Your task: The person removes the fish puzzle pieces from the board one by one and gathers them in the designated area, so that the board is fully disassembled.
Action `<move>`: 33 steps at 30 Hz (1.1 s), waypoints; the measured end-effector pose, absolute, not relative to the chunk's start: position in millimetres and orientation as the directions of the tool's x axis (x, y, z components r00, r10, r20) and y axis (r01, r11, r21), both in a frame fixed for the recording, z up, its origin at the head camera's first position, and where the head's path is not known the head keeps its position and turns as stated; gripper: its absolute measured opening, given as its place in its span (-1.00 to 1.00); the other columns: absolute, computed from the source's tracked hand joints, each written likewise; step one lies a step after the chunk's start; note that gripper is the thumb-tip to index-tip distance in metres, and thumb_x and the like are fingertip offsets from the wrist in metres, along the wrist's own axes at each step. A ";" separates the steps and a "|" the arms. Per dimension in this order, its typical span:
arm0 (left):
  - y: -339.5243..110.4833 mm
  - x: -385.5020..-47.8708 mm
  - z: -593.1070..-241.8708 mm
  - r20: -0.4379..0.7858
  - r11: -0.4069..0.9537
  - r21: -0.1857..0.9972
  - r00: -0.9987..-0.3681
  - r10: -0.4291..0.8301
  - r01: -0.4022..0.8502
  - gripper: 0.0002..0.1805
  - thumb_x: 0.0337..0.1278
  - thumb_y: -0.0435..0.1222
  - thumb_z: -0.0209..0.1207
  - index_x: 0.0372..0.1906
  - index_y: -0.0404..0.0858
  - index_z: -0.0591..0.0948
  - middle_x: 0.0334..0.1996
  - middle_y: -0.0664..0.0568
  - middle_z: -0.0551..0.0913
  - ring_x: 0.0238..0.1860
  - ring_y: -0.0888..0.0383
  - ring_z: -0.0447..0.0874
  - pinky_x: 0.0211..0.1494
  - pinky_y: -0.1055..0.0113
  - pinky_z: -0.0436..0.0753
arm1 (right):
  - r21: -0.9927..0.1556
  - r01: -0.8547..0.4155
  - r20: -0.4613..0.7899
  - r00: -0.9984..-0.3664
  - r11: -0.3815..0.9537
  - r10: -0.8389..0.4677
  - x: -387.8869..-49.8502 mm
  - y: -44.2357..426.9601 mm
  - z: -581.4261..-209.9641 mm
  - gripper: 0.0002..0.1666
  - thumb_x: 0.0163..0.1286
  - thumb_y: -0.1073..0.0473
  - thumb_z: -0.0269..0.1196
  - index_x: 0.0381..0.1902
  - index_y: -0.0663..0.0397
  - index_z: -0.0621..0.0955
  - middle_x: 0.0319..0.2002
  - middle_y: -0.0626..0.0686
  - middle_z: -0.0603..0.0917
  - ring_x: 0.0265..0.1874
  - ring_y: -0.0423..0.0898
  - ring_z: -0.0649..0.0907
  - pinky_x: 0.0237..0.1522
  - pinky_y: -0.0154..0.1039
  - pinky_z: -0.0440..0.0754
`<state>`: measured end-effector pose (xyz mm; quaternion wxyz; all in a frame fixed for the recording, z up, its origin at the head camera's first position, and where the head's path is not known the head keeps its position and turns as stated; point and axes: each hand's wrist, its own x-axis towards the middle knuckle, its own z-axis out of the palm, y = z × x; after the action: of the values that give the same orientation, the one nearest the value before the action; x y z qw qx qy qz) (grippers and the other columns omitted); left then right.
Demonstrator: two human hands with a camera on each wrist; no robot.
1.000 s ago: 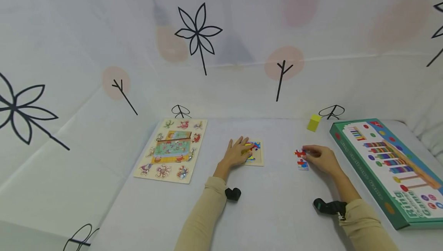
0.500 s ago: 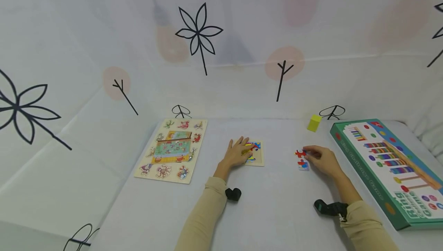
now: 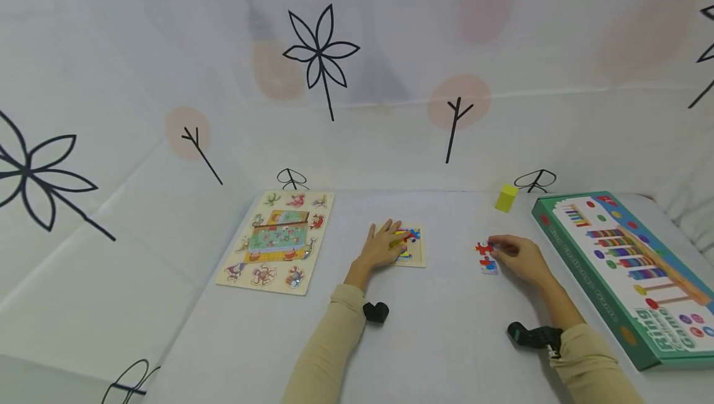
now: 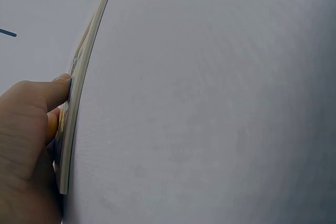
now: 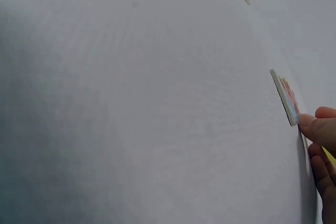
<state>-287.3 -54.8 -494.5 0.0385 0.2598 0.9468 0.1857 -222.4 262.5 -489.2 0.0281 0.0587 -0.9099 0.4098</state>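
My left hand (image 3: 382, 245) rests with spread fingers on a small wooden jigsaw board (image 3: 418, 256), partly hiding its blue, red and yellow picture. In the left wrist view, the thumb of the left hand (image 4: 26, 129) touches the top of the jigsaw board (image 4: 79, 95), seen edge-on. At the right, my right hand (image 3: 520, 256) pinches the edge of a red puzzle piece (image 3: 483, 247). Just below lies a second puzzle piece (image 3: 488, 267), red and blue. In the right wrist view, the thumb of the right hand (image 5: 321, 132) is by the nearer piece (image 5: 284, 98); the fingers behind are partly out of frame.
A larger animal peg puzzle board (image 3: 279, 243) lies on the left of the white table. A yellow block (image 3: 506, 197) stands at the back right. Along the right side lies a green-edged game box (image 3: 630, 274), close to the right forearm.
Both hands keep almost the same position. The right hand and wrist have shifted only very slightly; the boards, box and block stay where they were.
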 end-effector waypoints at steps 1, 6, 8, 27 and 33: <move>-54.9 -287.1 -494.0 0.023 0.793 0.378 -0.861 0.508 0.478 -0.53 0.31 -0.10 -0.02 0.30 -0.02 0.44 0.41 0.02 0.21 0.47 0.07 -0.04 0.46 -0.10 -0.16 | -0.744 -0.121 0.083 -0.993 0.657 -0.089 -222.5 262.5 -487.8 -0.58 0.30 0.35 0.18 0.12 0.37 0.50 0.10 0.39 0.52 0.03 0.27 0.48 0.09 0.18 0.44; -55.7 -287.2 -493.3 0.026 0.791 0.379 -0.860 0.509 0.480 -0.53 0.31 -0.11 -0.02 0.29 -0.02 0.45 0.41 0.02 0.22 0.47 0.06 -0.03 0.46 -0.10 -0.15 | -0.746 -0.076 0.045 -0.997 0.662 -0.064 -226.0 255.6 -479.2 -0.51 0.33 0.29 0.17 0.19 0.38 0.44 0.11 0.43 0.47 0.00 0.28 0.49 0.07 0.18 0.48; -56.2 -287.1 -493.0 0.031 0.791 0.379 -0.861 0.507 0.480 -0.54 0.31 -0.11 -0.01 0.29 -0.02 0.45 0.41 0.02 0.23 0.47 0.06 -0.03 0.46 -0.10 -0.15 | -0.757 -0.067 0.056 -0.998 0.650 -0.037 -229.2 249.4 -475.9 -0.50 0.34 0.28 0.16 0.20 0.38 0.43 0.11 0.44 0.46 -0.01 0.30 0.49 0.06 0.19 0.49; -53.7 -288.4 -494.5 0.021 0.796 0.381 -0.865 0.501 0.470 -0.44 0.32 -0.08 -0.03 0.37 -0.14 0.32 0.41 0.05 0.22 0.47 0.09 -0.02 0.46 -0.07 -0.16 | -0.847 -0.283 0.257 -0.959 0.449 -0.120 -272.3 162.1 -483.4 -0.57 0.26 0.34 0.25 0.05 0.48 0.52 -0.02 0.38 0.60 -0.08 0.24 0.59 0.03 0.10 0.54; -54.6 -287.7 -493.4 0.009 0.805 0.363 -0.865 0.502 0.470 -0.42 0.33 -0.07 -0.04 0.39 -0.17 0.29 0.42 0.05 0.20 0.47 0.08 -0.03 0.46 -0.08 -0.15 | -0.836 -0.306 0.259 -0.952 0.455 -0.165 -278.1 141.1 -489.4 -0.55 0.21 0.37 0.28 0.05 0.47 0.53 -0.01 0.36 0.61 -0.08 0.25 0.60 -0.01 0.09 0.57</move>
<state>-287.7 -54.6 -493.4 0.0436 0.2560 0.9489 0.1794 -278.1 141.1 -489.4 0.0703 0.1385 -0.8499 0.5035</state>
